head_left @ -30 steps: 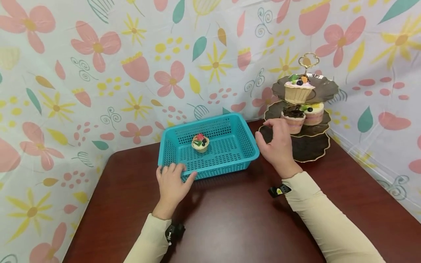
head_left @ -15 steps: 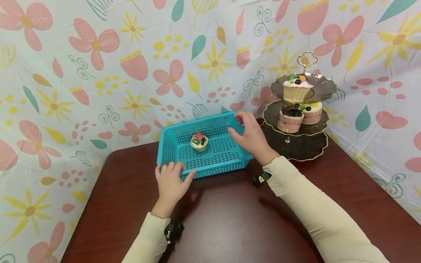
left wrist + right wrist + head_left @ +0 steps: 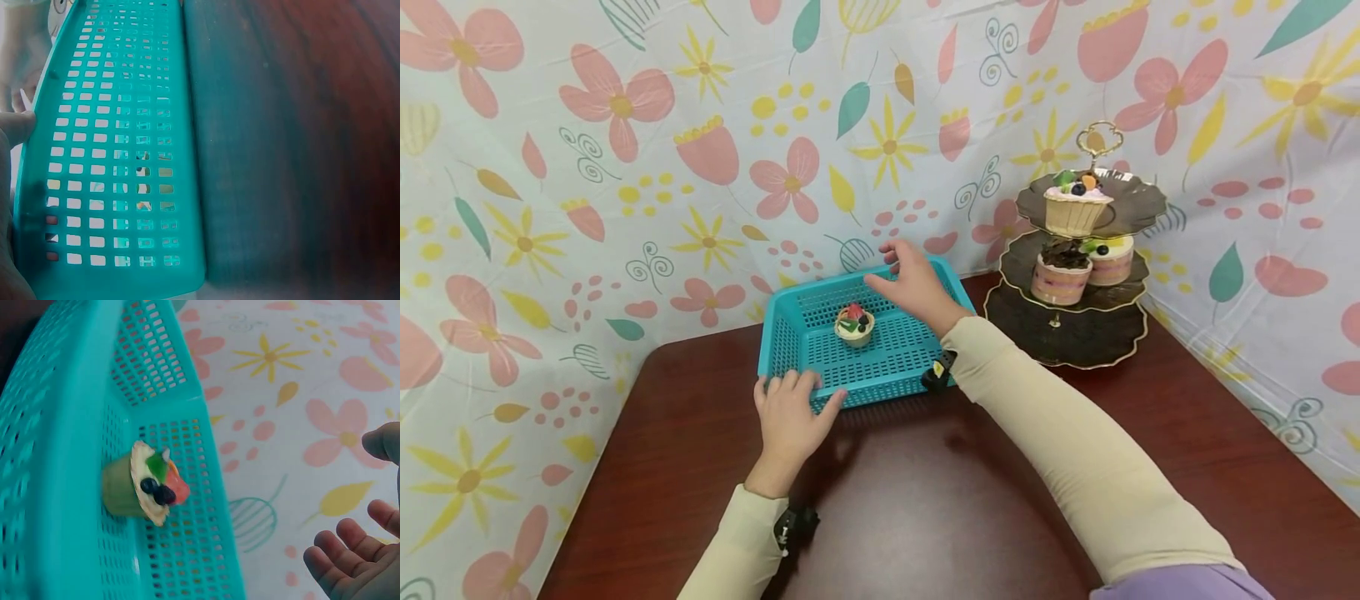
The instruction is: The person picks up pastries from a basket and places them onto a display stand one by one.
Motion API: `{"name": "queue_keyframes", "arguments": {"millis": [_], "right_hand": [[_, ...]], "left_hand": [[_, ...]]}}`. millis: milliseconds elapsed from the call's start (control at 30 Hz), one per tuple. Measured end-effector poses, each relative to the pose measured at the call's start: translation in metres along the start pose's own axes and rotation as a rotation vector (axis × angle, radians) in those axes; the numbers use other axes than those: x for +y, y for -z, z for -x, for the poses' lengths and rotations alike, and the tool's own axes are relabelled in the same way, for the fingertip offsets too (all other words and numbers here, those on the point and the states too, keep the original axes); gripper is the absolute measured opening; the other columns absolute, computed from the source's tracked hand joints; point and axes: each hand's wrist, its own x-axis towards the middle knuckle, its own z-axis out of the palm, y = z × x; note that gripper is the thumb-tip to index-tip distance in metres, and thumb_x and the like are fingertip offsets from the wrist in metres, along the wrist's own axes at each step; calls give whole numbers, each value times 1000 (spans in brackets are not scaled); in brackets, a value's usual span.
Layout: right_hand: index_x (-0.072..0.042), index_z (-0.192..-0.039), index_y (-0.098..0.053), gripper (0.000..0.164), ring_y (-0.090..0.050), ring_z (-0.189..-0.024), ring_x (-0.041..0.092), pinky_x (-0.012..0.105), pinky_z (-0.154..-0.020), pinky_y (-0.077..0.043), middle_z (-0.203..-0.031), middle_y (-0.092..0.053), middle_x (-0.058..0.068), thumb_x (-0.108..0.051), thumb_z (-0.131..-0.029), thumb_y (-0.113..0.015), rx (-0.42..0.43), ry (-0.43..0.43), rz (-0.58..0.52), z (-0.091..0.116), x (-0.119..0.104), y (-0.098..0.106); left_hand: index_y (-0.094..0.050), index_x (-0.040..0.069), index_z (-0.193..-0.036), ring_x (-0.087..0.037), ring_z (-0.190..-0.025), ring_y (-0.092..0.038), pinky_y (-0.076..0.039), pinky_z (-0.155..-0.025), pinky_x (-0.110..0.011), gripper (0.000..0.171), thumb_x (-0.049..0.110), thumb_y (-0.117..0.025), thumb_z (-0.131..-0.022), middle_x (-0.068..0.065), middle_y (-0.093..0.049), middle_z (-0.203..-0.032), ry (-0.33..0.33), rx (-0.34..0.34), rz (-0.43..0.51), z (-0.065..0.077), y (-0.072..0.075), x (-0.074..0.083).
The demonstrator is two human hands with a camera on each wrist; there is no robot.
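Observation:
In the head view, a small cupcake (image 3: 854, 332) topped with strawberry, blueberries and green fruit sits upright in a turquoise plastic basket (image 3: 880, 388). My left hand (image 3: 790, 427) holds the basket's near left corner, fingers over the rim; the left wrist view shows the thumb (image 3: 17, 128) at the rim's edge. Above the basket's right half hovers my right hand (image 3: 916, 287), with nothing in it and its thumb apart from its fingers. The right wrist view has this hand (image 3: 362, 550) away from the cupcake (image 3: 144, 484).
A dark three-tier stand (image 3: 1063, 337) with gold edges is at the back right. A fruit-topped cupcake (image 3: 1073, 212) is on its top tier, and a chocolate-topped cup cake (image 3: 1060, 279) and a yellow-topped one (image 3: 1112, 262) share the middle tier. A floral cloth (image 3: 700, 167) hangs behind the table.
My right hand has moved left from beside the stand to over the basket, still holding nothing. My left hand, the basket and the cakes have stayed put.

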Motion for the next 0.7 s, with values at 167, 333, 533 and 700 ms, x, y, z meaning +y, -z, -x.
{"name": "queue_keyframes", "arguments": {"millis": [167, 333, 533, 700], "right_hand": [[-13, -144, -42, 60, -54, -119, 29, 47, -94, -50, -136, -50, 11, -38, -97, -68, -38, -103, -58, -19, 3, -20], [-13, -147, -40, 66, -52, -125, 32, 50, -98, -48, -147, -45, 15, -42, -95, -69, -133, -170, -46, -31, 10, -35], [-14, -147, -40, 67, -51, -126, 34, 51, -98, -47, -150, -41, 18, -43, -95, -69, -155, -205, -63, -40, 25, -44], [-11, -149, -39, 71, -52, -123, 34, 52, -95, -48, -148, -43, 19, -43, -94, -70, -151, -216, -74, -46, 38, -46]], "left_hand": [[-60, 13, -91, -31, -81, -53, -23, -107, -71, 44, 56, -67, -90, -5, -57, -83, -15, 16, 3, 0, -1, -3], [-60, 14, -90, -30, -82, -54, -23, -106, -71, 44, 58, -66, -90, -4, -57, -83, -23, 29, -7, 1, -3, -5], [-60, 14, -91, -31, -84, -54, -22, -108, -71, 44, 57, -66, -90, -5, -58, -84, -22, 10, -3, 0, -3, -4], [-61, 13, -92, -31, -84, -54, -23, -108, -71, 45, 58, -66, -90, -4, -58, -84, -23, 13, -10, 0, -3, -3]]}}
